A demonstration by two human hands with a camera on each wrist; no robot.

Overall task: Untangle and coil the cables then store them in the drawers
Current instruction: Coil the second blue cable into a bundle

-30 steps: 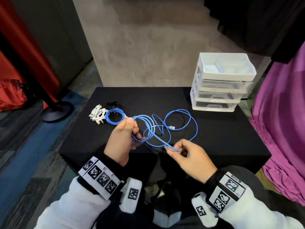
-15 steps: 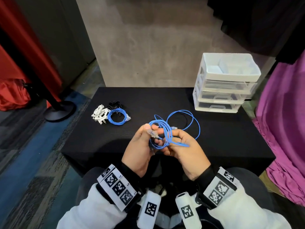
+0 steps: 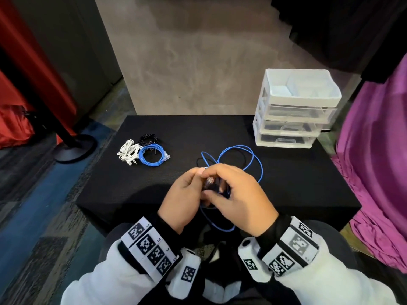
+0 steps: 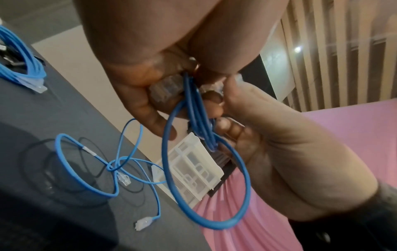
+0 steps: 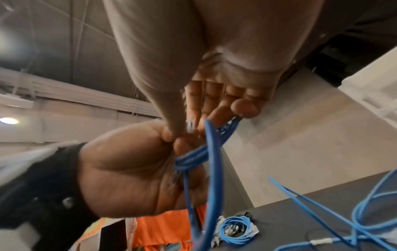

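Over the near edge of the black table (image 3: 220,128) both hands are pressed together around a small coil of blue cable (image 3: 220,225), and one loop hangs below them. My left hand (image 3: 187,192) pinches the coil's loops and a clear plug (image 4: 165,90). My right hand (image 3: 240,194) grips the same bundle (image 5: 193,158) from the other side, fingers curled over it. A second blue cable (image 3: 253,159) lies loose on the table just beyond the hands, crossed with a thin black cable (image 4: 86,147). The white drawer unit (image 3: 295,111) stands at the back right.
At the table's left lie a coiled blue cable (image 3: 152,155), a white cable bundle (image 3: 128,151) and a black bundle (image 3: 147,138). Purple fabric (image 3: 374,172) hangs by the right edge. A stand's round base (image 3: 74,148) sits on the floor to the left.
My right hand, which held the cable's end apart from the coil, has come in against my left hand. The loops are now gathered tight between both hands, nearer the table's edge.
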